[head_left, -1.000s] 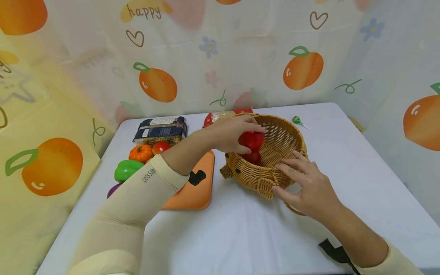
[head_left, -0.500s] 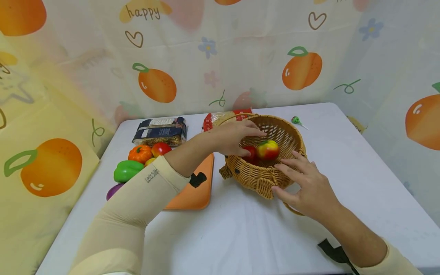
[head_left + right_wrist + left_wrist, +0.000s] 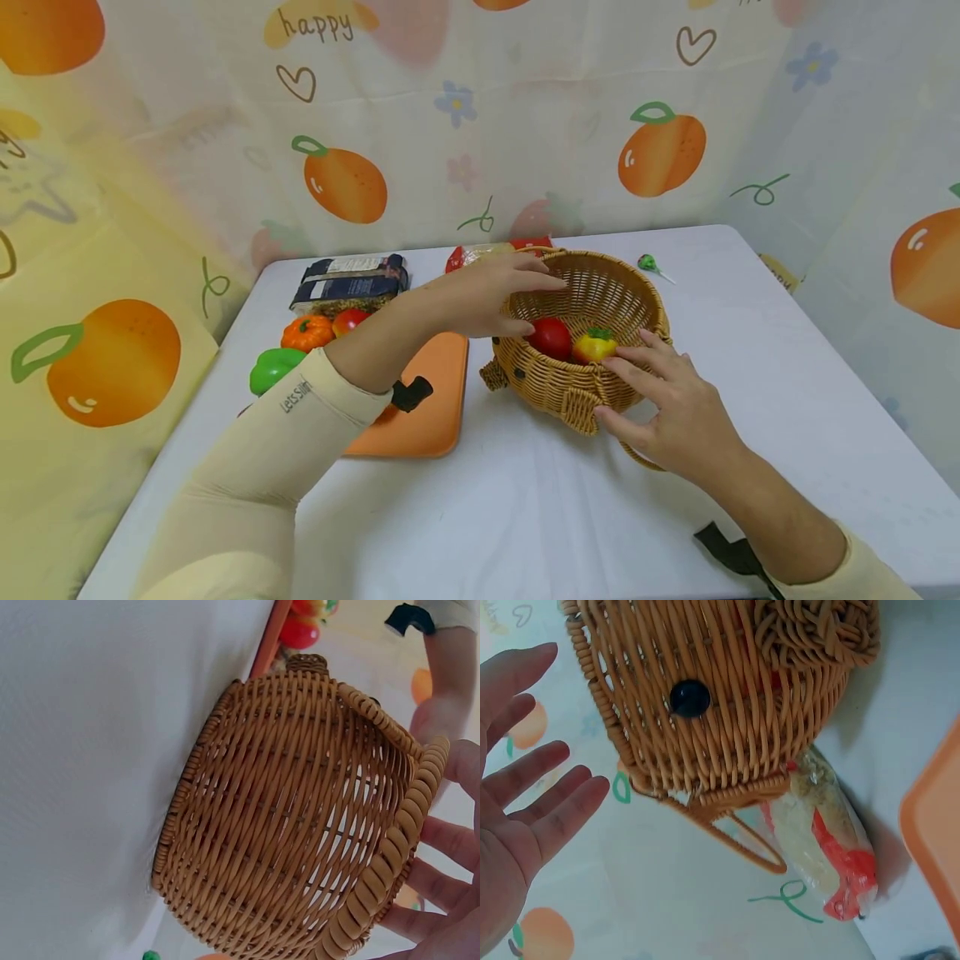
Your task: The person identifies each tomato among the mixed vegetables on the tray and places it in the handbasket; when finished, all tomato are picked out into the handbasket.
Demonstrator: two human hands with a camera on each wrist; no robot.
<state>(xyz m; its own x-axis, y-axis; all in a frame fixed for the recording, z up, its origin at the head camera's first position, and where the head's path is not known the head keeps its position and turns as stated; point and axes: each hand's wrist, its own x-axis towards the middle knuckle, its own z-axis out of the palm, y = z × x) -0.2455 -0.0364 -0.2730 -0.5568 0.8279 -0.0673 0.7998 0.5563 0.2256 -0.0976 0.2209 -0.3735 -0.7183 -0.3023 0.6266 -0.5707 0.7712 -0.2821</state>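
Ideally, my spread, empty left hand (image 3: 491,292) should lift clear of the basket (image 3: 547,390) while my loosely spread right hand (image 3: 675,408) steadies it.

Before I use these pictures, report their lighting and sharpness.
Head view: bright, printed fabric backdrop yellowish at left, soft shadow under round tan wicker basket; left wrist view: dimmer, red-and-clear plastic packet slightly soft; right wrist view: white tablecloth looks grey, round red fruit slightly blurred.

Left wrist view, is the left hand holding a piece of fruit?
No, the left hand has its fingers spread apart near the rim of the wicker basket, with nothing in its grasp.
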